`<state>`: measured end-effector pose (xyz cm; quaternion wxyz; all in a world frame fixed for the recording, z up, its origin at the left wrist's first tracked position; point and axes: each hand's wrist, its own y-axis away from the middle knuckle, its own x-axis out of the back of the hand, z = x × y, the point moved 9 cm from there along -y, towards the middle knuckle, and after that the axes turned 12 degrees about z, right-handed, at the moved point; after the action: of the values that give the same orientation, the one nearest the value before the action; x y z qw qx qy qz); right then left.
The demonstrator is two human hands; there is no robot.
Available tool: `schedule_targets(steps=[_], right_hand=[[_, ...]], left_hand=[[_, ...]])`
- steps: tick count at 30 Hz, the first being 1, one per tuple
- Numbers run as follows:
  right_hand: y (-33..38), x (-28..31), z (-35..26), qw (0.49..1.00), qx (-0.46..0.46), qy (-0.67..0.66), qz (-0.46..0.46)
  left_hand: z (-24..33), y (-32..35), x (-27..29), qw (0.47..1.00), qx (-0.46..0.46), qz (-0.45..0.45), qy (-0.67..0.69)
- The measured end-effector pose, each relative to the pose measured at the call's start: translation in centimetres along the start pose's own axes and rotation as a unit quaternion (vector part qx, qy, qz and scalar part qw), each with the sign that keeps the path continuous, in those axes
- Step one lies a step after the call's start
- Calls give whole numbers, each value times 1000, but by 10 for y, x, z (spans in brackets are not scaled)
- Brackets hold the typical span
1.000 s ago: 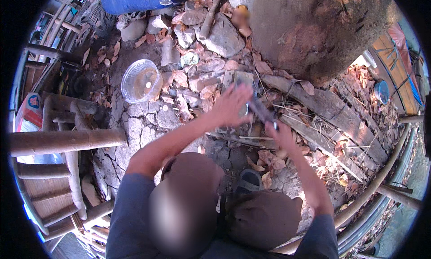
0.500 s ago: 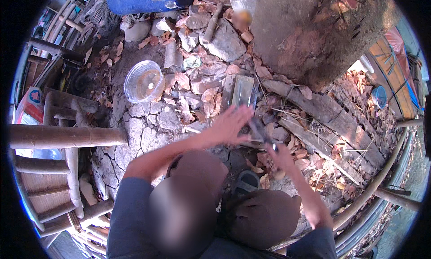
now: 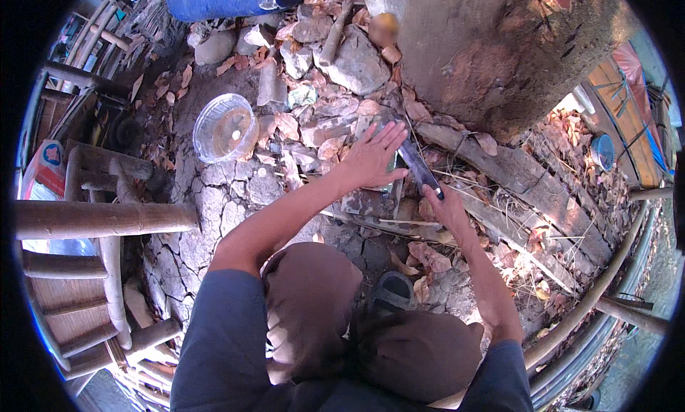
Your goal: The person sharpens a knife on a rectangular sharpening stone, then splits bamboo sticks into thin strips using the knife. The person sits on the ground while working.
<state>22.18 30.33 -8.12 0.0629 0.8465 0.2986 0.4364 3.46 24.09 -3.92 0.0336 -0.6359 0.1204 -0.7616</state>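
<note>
On cracked ground point(image 3: 228, 205) strewn with dry leaves point(image 3: 288, 125), a long dark blade point(image 3: 419, 167) slants between a person's bare hands, its near end clasped in the right hand point(image 3: 447, 206), fingers curled around it. The left hand point(image 3: 374, 157) lies palm down, fingers spread wide, over a narrow block point(image 3: 388, 188) partly hidden beneath it, the fingertips just beside the blade's far end; whether they touch it cannot be told. To the left sits a clear plastic tub point(image 3: 203, 138), brownish at the bottom, with a small pale object point(image 3: 236, 135) inside. Weathered boards point(image 3: 510, 171) stretch away at right, a blue container point(image 3: 214, 1) lies at the far edge, and a bamboo pole point(image 3: 107, 220) juts in from the left.
</note>
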Motion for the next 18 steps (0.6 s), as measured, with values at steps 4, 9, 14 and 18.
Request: schedule_targets(steps=[4, 9, 14, 18], right_hand=[[53, -28, 26, 984, 145, -56, 90], [-3, -28, -7, 992, -79, -86, -54], [17, -38, 6, 993, 104, -6, 52], [-50, -34, -52, 996, 7, -48, -73]], left_hand=[[12, 38, -1, 995, -6, -46, 83], [-38, -3, 6, 999, 21, 39, -20], [-5, 43, 12, 989, 6, -145, 27], [-77, -5, 22, 996, 74, 14, -42]])
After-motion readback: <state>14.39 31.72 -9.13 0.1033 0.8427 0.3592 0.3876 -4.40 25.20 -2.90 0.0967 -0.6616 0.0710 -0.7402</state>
